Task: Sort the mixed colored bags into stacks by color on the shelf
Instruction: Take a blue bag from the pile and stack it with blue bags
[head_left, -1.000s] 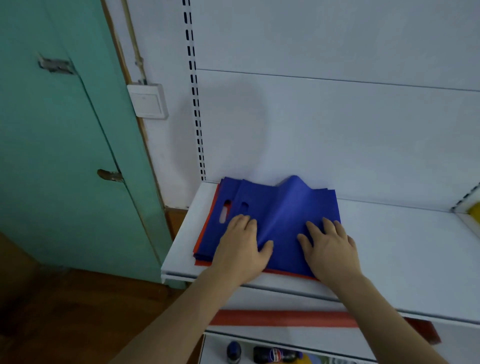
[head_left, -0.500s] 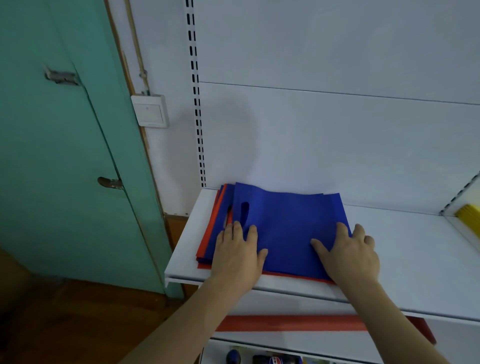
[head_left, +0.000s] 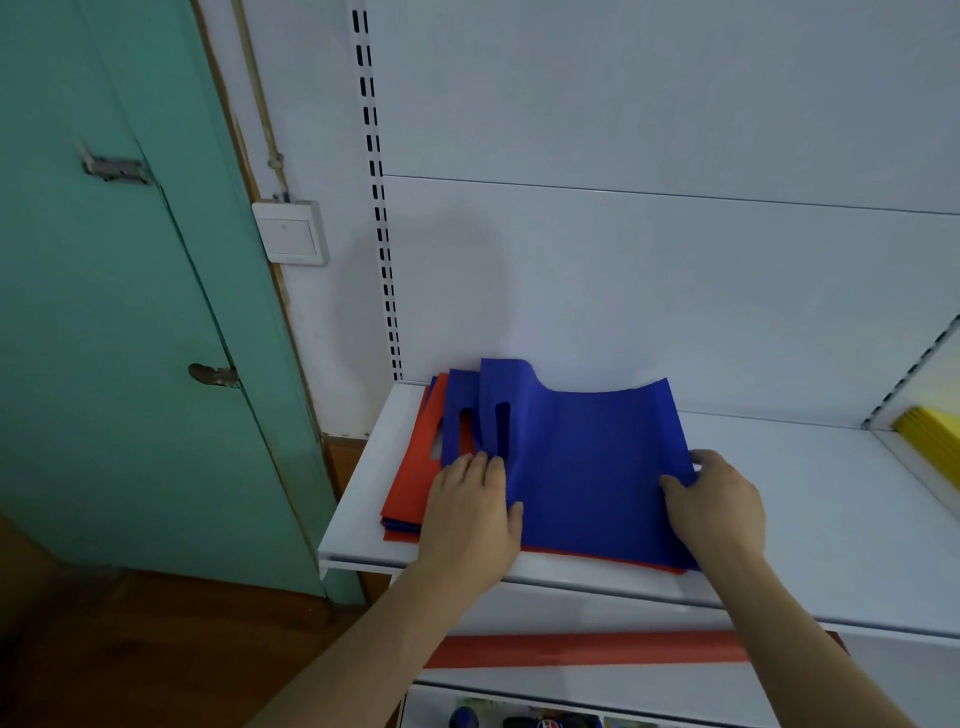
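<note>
A: What's nearest?
B: Both forearms enter from the bottom edge. Below the shelf front, a red strip (head_left: 587, 649) runs across the lower frame.

A: Hands?
B: Left hand (head_left: 470, 512) lies flat on the bag pile, fingers straight, pressing down beside the handle slots. Right hand (head_left: 719, 506) pinches the right edge of the top blue bag (head_left: 587, 467), thumb on top, fingers curled under.

A: Bags?
B: Centre frame, on the white shelf (head_left: 831, 519). Top blue bag's far edge curls up. Red bag (head_left: 415, 467) shows at the pile's left and under the near edge.

A: Further back?
B: Yellow stack (head_left: 930, 436) at far right edge. Light switch (head_left: 291, 233) and teal door (head_left: 104, 312) at upper left.
</note>
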